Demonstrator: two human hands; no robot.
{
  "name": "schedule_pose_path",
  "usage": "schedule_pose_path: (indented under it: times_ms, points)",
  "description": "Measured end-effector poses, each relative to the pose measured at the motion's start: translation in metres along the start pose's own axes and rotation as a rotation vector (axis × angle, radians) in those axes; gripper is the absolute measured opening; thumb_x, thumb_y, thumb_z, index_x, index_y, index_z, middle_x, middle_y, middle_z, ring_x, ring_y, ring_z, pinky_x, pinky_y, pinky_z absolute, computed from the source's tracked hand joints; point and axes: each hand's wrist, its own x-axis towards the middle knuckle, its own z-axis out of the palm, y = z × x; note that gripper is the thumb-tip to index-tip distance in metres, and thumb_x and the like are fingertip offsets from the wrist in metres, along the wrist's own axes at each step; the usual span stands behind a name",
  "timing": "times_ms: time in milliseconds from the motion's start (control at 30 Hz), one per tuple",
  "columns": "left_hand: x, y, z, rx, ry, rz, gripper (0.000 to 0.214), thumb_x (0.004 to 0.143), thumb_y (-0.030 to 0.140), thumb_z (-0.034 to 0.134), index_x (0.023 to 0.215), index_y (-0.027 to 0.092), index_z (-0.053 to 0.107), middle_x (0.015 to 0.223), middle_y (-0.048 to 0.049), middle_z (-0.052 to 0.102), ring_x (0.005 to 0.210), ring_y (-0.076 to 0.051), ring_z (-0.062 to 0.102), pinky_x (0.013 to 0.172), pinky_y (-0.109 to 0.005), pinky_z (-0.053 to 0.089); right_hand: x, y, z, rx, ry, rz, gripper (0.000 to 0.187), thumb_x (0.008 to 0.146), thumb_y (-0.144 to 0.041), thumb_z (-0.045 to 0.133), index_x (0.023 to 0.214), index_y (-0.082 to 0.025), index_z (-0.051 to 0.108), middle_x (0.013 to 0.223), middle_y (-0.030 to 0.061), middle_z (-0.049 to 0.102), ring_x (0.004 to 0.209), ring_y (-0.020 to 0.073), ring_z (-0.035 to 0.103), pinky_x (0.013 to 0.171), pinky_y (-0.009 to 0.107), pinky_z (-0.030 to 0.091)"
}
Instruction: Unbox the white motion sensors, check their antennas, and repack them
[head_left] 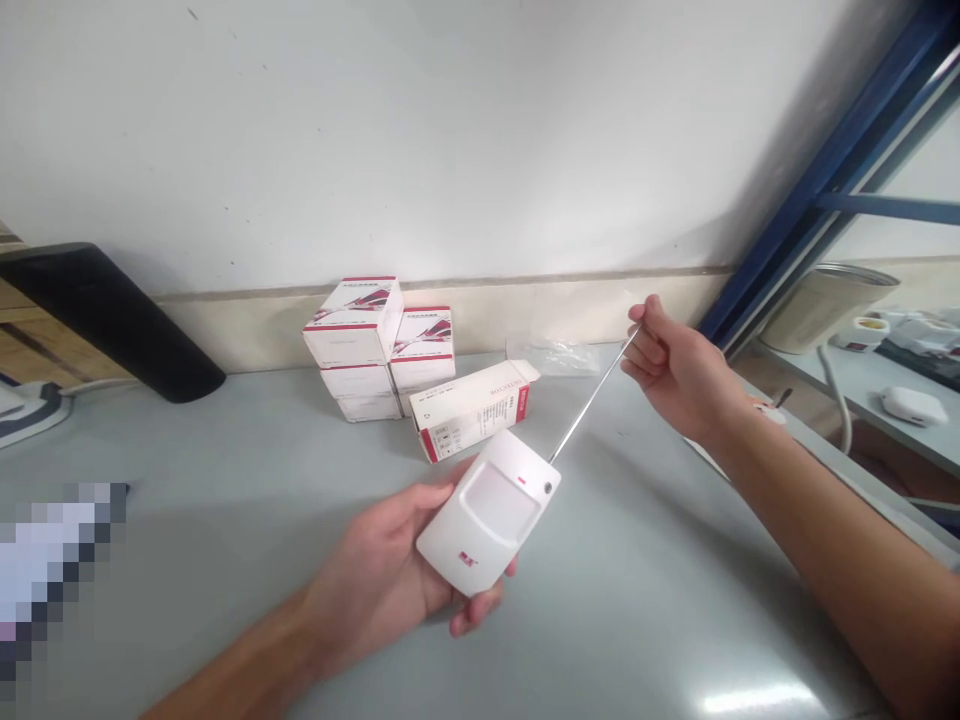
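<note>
My left hand [375, 570] cradles a white passive infrared motion sensor [487, 510] from below, with the fingers curled around its far edge. A thin telescopic metal antenna [592, 395] runs from the sensor's top end up and to the right. My right hand [675, 370] pinches the antenna's tip between thumb and fingers, holding it at full stretch above the grey table [225, 450]. Behind the sensor, a white and red carton [469, 410] lies on its side, with its end flap open. The sensor does not touch it.
Several similar cartons [352, 350] stand stacked against the wall, with a clear plastic bag [551, 355] to their right. A black object [105, 320] sits at far left. A blue metal frame [832, 180] rises at right, near a lower shelf holding a metal tin [829, 305].
</note>
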Motion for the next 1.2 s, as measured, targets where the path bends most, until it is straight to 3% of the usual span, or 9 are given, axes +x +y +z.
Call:
schedule_pose_path:
  times_ms: [100, 267, 533, 767, 933, 1067, 1200]
  points:
    - [-0.001, -0.002, 0.000, -0.005, 0.014, -0.008, 0.046, 0.107, 0.042, 0.033, 0.125, 0.014, 0.064, 0.094, -0.0142, 0.070, 0.070, -0.023, 0.066, 0.063, -0.033, 0.041, -0.001, 0.004, 0.003, -0.025, -0.001, -0.007, 0.048, 0.090, -0.077, 0.064, 0.091, -0.029, 0.064, 0.061, -0.0062, 0.027, 0.054, 0.0150, 0.026, 0.050, 0.033, 0.031]
    - [-0.004, -0.002, 0.003, 0.003, 0.047, -0.003, 0.052, 0.106, 0.046, 0.038, 0.150, 0.020, 0.047, 0.091, -0.0119, 0.069, 0.069, -0.022, 0.063, 0.065, -0.033, 0.038, -0.012, -0.005, 0.016, -0.045, 0.011, -0.056, 0.040, 0.096, -0.068, 0.063, 0.089, -0.030, 0.065, 0.061, -0.0055, 0.023, 0.054, 0.0165, 0.024, 0.052, 0.036, 0.030]
    - [-0.007, 0.001, 0.004, -0.033, 0.089, -0.001, 0.055, 0.103, 0.045, 0.042, 0.150, 0.017, 0.048, 0.089, -0.0117, 0.068, 0.070, -0.022, 0.062, 0.068, -0.034, 0.035, -0.033, -0.001, 0.038, -0.029, -0.081, -0.034, 0.042, 0.097, -0.070, 0.061, 0.087, -0.029, 0.065, 0.060, -0.0051, 0.024, 0.058, 0.0172, 0.023, 0.057, 0.035, 0.027]
    - [-0.011, 0.003, 0.007, -0.048, 0.115, 0.009, 0.066, 0.101, 0.048, 0.051, 0.162, 0.028, 0.035, 0.092, -0.0087, 0.066, 0.069, -0.020, 0.059, 0.066, -0.032, 0.032, -0.034, 0.004, 0.040, -0.061, -0.086, -0.054, 0.048, 0.094, -0.077, 0.058, 0.085, -0.030, 0.065, 0.058, -0.0051, 0.023, 0.057, 0.0173, 0.021, 0.056, 0.035, 0.026]
    - [-0.012, -0.001, 0.006, -0.054, 0.106, 0.012, 0.060, 0.100, 0.050, 0.050, 0.155, 0.027, 0.046, 0.091, -0.0087, 0.066, 0.068, -0.020, 0.060, 0.066, -0.032, 0.032, -0.036, 0.004, 0.040, -0.075, -0.123, -0.036, 0.048, 0.094, -0.076, 0.059, 0.084, -0.029, 0.066, 0.058, -0.0054, 0.023, 0.057, 0.0165, 0.020, 0.056, 0.034, 0.025]
    - [-0.011, -0.006, 0.005, -0.081, 0.115, 0.069, 0.044, 0.102, 0.046, 0.046, 0.128, 0.017, 0.066, 0.091, -0.0113, 0.067, 0.070, -0.020, 0.059, 0.068, -0.033, 0.034, -0.048, 0.011, 0.047, -0.116, -0.293, 0.042, 0.045, 0.098, -0.068, 0.060, 0.085, -0.027, 0.071, 0.060, -0.0046, 0.027, 0.059, 0.0156, 0.024, 0.059, 0.033, 0.022]
    - [-0.010, -0.008, 0.005, -0.105, 0.121, 0.125, 0.045, 0.103, 0.046, 0.043, 0.113, 0.013, 0.071, 0.092, -0.0131, 0.069, 0.071, -0.021, 0.060, 0.069, -0.034, 0.036, -0.068, 0.016, 0.063, -0.159, -0.385, 0.084, 0.046, 0.101, -0.064, 0.057, 0.084, -0.026, 0.075, 0.061, -0.0031, 0.038, 0.062, 0.0154, 0.035, 0.061, 0.032, 0.028]
